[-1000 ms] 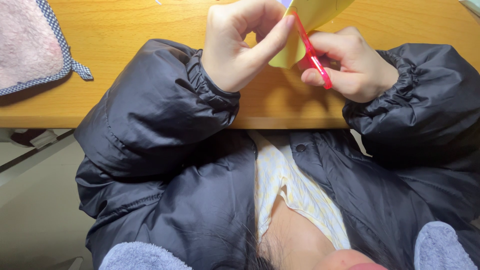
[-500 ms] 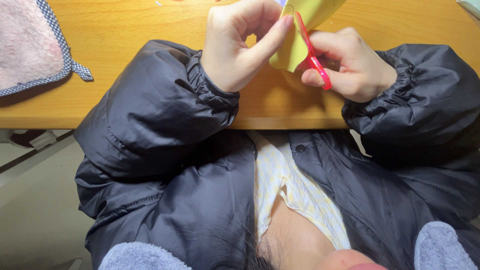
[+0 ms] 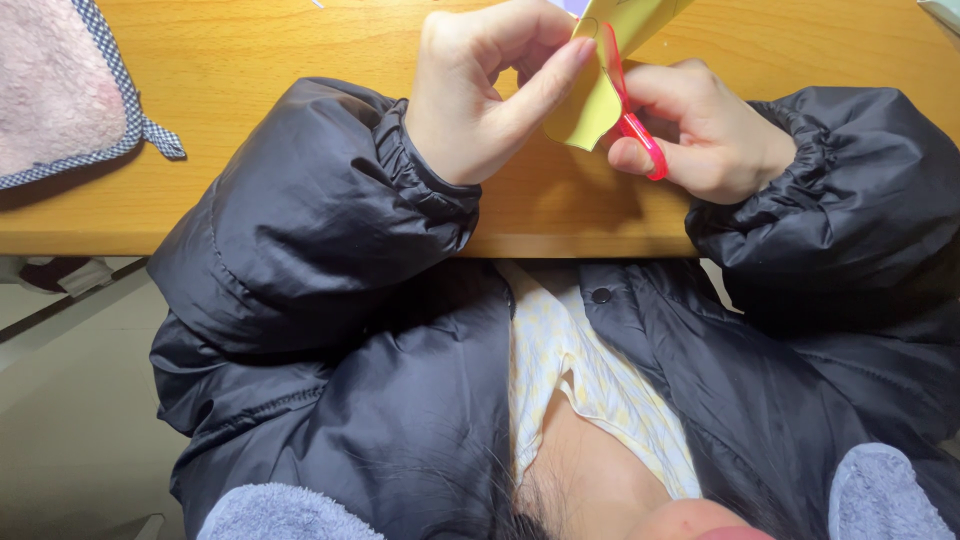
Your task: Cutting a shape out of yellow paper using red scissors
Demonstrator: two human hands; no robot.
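Left hand pinching, right hand curled closed, wrists near.

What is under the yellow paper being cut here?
Below the yellow paper lies the wooden desk, shadowed. The red scissors in the right hand run beside it; their blades are hidden. The left hand pinches the paper.

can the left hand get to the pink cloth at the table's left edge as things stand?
Probably yes: bare wooden table lies between the left hand and the pink cloth. But that hand is pinching the yellow paper, so it would have to let go first.
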